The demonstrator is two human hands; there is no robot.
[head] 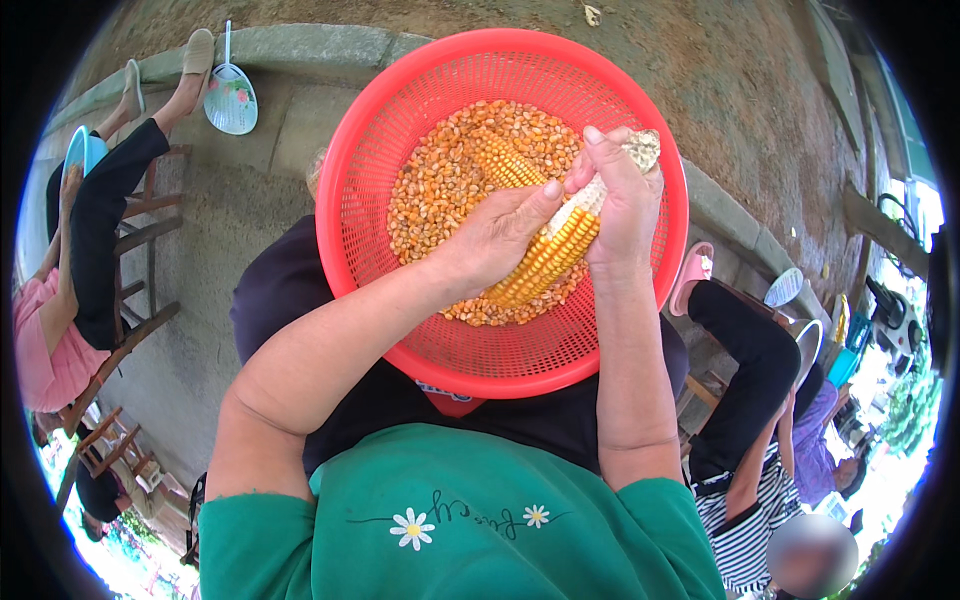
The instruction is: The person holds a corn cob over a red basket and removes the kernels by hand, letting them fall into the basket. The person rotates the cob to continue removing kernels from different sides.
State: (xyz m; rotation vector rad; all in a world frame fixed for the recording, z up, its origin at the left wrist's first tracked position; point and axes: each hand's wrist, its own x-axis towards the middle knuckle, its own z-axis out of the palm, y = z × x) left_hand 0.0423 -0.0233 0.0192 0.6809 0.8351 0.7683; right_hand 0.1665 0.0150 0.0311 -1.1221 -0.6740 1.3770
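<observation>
A red plastic mesh basket (pixel 495 386) rests on my lap, with loose orange corn kernels (pixel 427 202) spread over its bottom. Above them I hold a partly shelled corn cob (pixel 555 251); its upper part is bare and whitish, and yellow kernels cover the lower part. My right hand (pixel 622 202) is closed around the bare part. My left hand (pixel 506 232) lies along the cob's near side, thumb against it; its fingers are partly hidden, so its grip is unclear. Another corn cob (pixel 510 161), full of kernels, lies on the loose kernels just beyond my hands.
At the left, a person in pink (pixel 64 337) sits on a wooden chair holding a light-blue bowl (pixel 90 150). A hand fan (pixel 231 101) lies near that person's feet. At the right sits a person in a striped top (pixel 757 517). A stone curb (pixel 322 49) runs beyond the basket.
</observation>
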